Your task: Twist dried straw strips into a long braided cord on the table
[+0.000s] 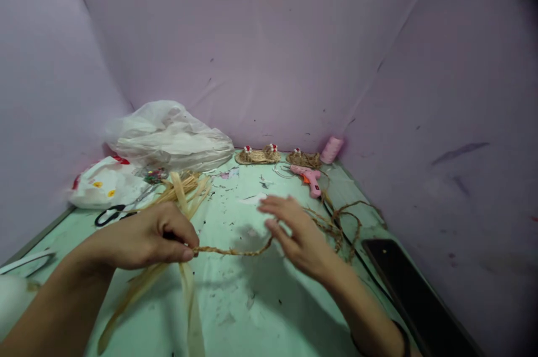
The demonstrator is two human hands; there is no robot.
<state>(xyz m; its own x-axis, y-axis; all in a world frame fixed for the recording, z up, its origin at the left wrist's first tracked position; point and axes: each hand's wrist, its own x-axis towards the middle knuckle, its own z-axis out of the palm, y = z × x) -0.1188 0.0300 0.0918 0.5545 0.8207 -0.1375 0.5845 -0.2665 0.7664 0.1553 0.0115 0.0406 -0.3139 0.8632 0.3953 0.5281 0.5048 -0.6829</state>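
My left hand (147, 236) is closed in a pinch on the end of a twisted straw cord (233, 251), with loose pale straw strips (187, 290) trailing down from under it. The cord runs right to my right hand (294, 231), whose fingers are stretched out and spread; the cord passes along its fingers and continues into a tangle of braided cord (342, 225) beyond. Both hands hover just above the pale green table (252, 312).
More straw strips (187, 189) and black scissors (111, 214) lie at left, near plastic bags (168, 135). Small woven straw sandals (257, 155), a pink glue gun (310, 177) and a pink thread spool (332, 149) sit at the back. A dark phone (403, 284) lies at right.
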